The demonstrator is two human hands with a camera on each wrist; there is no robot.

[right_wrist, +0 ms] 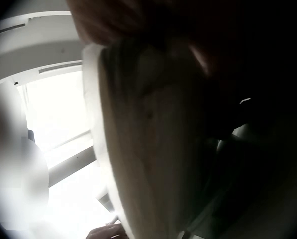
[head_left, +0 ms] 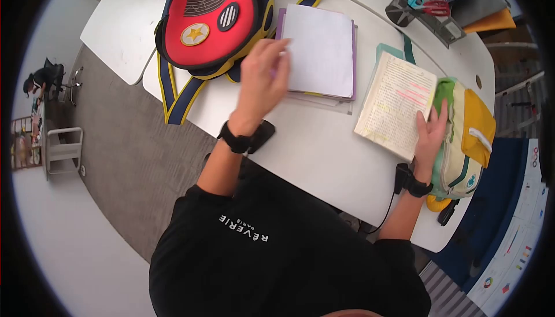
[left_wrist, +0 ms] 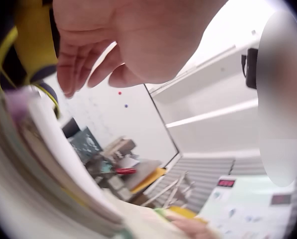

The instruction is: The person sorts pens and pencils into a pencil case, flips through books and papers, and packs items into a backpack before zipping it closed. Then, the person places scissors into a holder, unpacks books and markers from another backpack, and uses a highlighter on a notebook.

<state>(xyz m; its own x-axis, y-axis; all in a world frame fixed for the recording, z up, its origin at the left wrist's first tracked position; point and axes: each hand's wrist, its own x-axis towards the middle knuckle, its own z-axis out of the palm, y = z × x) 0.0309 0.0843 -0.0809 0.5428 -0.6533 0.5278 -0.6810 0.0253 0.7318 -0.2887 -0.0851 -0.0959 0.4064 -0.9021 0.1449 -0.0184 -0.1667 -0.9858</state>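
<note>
Book, thick, cream-paged, pink-highlighted (head_left: 396, 106), sits beside a green-cream-yellow fabric bag (head_left: 455, 161); remotely, I cannot tell whether the right hand (head_left: 429, 136), fingers spread, pinches it. Left hand (head_left: 263, 83), loosely bent, should steady its far edge.

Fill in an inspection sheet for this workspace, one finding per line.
Surface: white table, partly covered.
Job's things: book, text page up, highlighted in pink and yellow; white paper on a purple folder.
Clutter: red bag, cream bag, mesh cup; dark item near the left wrist.
Grippers: left hand at the paper's left edge, nothing visibly held; right hand at the book's right edge, grip unclear.
Cables: one black cable below the right wrist's device.
Surroundings: grey floor, chair, another person.
</note>
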